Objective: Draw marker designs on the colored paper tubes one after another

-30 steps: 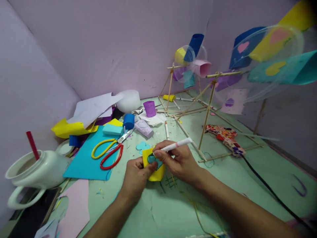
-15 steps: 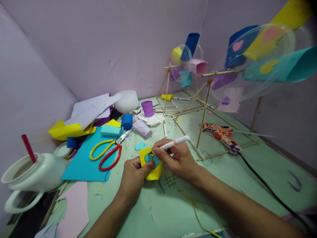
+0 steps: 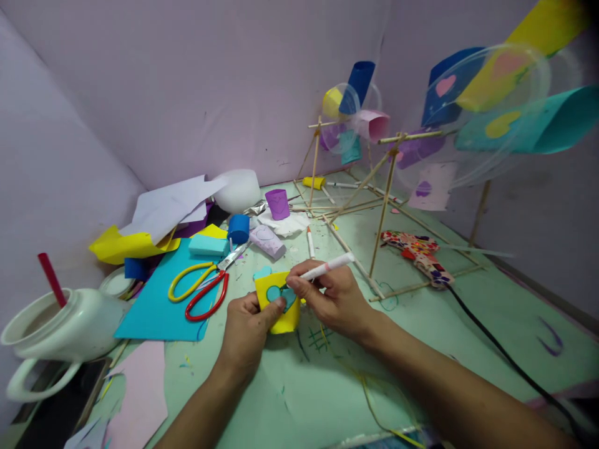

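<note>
My left hand (image 3: pixel 250 327) grips a yellow paper tube (image 3: pixel 286 321) by its left side, thumb on the front. Under that thumb lies a teal heart cut-out (image 3: pixel 276 294) with a dark outline around it. In my right hand (image 3: pixel 327 293) is a white marker (image 3: pixel 330 265), its tip down against the heart's upper edge and its back end pointing up to the right. The fingers partly hide the tip. Behind the tube, more teal paper cut-outs (image 3: pixel 262 272) rest on the table.
Scissors (image 3: pixel 221 274) with yellow and red handles lie on a blue sheet (image 3: pixel 154 305) at left. A white teapot-like vessel (image 3: pixel 70 324) stands far left. Stick frames with paper-cup wheels (image 3: pixel 505 118) rise at right, near a patterned glue gun (image 3: pixel 418 255) with a black cord.
My left hand has shifted the yellow tube slightly left and turned it a little. The marker tip has moved left with it, staying by the heart's upper edge.
</note>
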`<act>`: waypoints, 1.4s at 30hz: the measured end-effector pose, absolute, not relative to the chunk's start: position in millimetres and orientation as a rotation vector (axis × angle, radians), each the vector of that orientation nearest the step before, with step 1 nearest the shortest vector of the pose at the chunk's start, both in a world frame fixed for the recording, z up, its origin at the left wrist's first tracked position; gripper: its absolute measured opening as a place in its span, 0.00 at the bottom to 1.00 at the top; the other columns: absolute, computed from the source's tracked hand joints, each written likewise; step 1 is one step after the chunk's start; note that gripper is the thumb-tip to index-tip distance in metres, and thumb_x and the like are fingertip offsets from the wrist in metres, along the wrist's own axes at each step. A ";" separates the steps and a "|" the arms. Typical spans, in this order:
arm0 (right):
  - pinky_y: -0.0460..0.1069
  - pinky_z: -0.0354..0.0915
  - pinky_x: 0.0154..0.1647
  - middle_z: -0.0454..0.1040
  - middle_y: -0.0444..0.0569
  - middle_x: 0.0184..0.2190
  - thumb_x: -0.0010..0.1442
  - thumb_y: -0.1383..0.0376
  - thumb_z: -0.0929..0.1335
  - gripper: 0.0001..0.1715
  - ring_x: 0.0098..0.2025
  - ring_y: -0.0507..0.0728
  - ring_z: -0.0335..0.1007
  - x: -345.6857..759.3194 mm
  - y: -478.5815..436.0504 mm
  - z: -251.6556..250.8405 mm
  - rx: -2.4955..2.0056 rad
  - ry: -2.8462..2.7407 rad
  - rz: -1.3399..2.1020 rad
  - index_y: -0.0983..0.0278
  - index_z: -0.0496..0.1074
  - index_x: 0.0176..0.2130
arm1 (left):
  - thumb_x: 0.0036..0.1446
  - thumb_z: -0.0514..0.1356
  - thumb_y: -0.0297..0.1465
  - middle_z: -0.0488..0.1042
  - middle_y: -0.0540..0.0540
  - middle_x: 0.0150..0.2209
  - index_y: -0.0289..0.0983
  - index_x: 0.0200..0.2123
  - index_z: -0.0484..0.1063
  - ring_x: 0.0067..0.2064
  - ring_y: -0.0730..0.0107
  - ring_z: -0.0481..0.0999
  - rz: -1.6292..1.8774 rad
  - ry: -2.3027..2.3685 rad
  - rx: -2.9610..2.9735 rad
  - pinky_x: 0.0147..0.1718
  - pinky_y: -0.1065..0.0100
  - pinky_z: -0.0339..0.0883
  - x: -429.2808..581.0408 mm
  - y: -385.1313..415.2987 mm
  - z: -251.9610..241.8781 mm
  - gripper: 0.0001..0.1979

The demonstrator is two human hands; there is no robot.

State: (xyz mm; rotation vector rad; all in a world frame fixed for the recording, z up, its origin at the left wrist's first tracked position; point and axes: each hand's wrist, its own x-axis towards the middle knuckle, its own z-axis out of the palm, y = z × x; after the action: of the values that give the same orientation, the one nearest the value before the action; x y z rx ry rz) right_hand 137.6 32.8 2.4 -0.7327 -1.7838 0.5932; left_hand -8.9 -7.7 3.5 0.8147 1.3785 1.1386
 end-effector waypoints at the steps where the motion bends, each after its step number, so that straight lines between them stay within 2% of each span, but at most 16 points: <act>1: 0.44 0.64 0.25 0.75 0.47 0.24 0.58 0.65 0.65 0.08 0.24 0.50 0.70 137.5 32.7 2.5 -0.731 -1.786 0.590 0.66 0.73 0.31 | 0.35 0.71 0.36 0.75 0.49 0.20 0.32 0.23 0.75 0.23 0.73 0.70 1.137 1.388 0.816 0.22 0.72 0.62 -9.1 -7.8 3.6 0.14; 16: 0.44 0.62 0.23 0.75 0.46 0.23 0.58 0.65 0.65 0.09 0.21 0.49 0.66 137.5 33.1 3.2 -0.775 -1.796 0.596 0.66 0.73 0.30 | 0.33 0.71 0.38 0.75 0.48 0.20 0.31 0.24 0.76 0.23 0.71 0.70 1.145 1.425 0.815 0.22 0.71 0.63 -7.6 -8.0 4.4 0.17; 24: 0.43 0.62 0.22 0.73 0.45 0.21 0.58 0.65 0.65 0.09 0.21 0.49 0.65 138.9 32.5 5.9 -0.789 -1.781 0.663 0.66 0.73 0.30 | 0.33 0.71 0.38 0.75 0.48 0.20 0.32 0.23 0.76 0.23 0.71 0.70 1.154 1.417 0.813 0.22 0.71 0.63 -8.2 -8.4 4.4 0.16; 31: 0.43 0.62 0.21 0.69 0.43 0.19 0.58 0.64 0.65 0.09 0.21 0.49 0.64 140.1 34.4 5.1 -0.811 -1.742 0.694 0.66 0.72 0.30 | 0.33 0.71 0.36 0.75 0.48 0.20 0.31 0.26 0.77 0.23 0.70 0.71 1.157 1.413 0.781 0.22 0.70 0.64 -8.7 -8.1 3.1 0.17; 42: 0.43 0.62 0.21 0.69 0.43 0.19 0.59 0.64 0.65 0.09 0.20 0.49 0.64 140.4 37.0 4.9 -0.820 -1.717 0.696 0.65 0.71 0.30 | 0.35 0.71 0.35 0.76 0.47 0.21 0.32 0.25 0.78 0.24 0.68 0.73 1.207 1.418 0.783 0.25 0.69 0.66 -8.4 -7.6 0.8 0.14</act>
State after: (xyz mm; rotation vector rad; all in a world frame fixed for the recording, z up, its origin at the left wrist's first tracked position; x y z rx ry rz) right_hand 140.4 37.0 4.9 -0.8198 -1.7167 0.6965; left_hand -8.4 -7.6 0.8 0.7830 1.4181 1.2069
